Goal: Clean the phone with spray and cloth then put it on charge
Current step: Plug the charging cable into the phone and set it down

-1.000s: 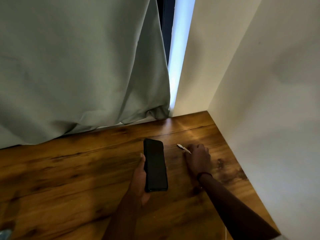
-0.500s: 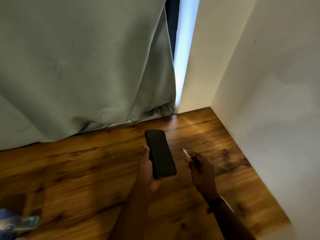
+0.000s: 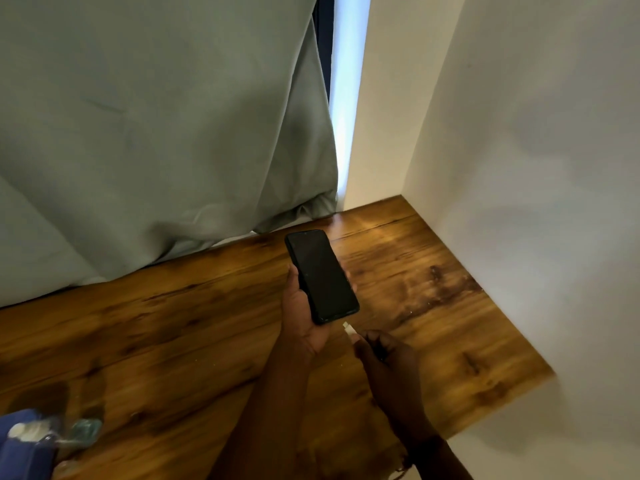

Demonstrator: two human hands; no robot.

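Note:
A black phone [image 3: 320,275] with a dark screen lies in my left hand [image 3: 302,315], held above the wooden table [image 3: 173,327], its bottom end toward me. My right hand [image 3: 388,362] pinches a white charger plug [image 3: 349,329] between its fingertips. The plug's tip points at the phone's bottom edge and sits just short of it, not touching. The cable behind the plug is hidden by my hand. A blurred spray bottle [image 3: 81,432] lies at the lower left, next to a blue cloth [image 3: 26,445].
A grey-green curtain [image 3: 166,133] hangs down onto the table's far edge. White walls [image 3: 536,202] close the corner at the right, and the table's right edge runs along them. A bright window strip [image 3: 344,98] shows beside the curtain.
My right hand picked the plug up off the table and brought it back toward the phone's bottom end. My left hand lifted and tilted the phone. The camera swung, showing the bottle and cloth.

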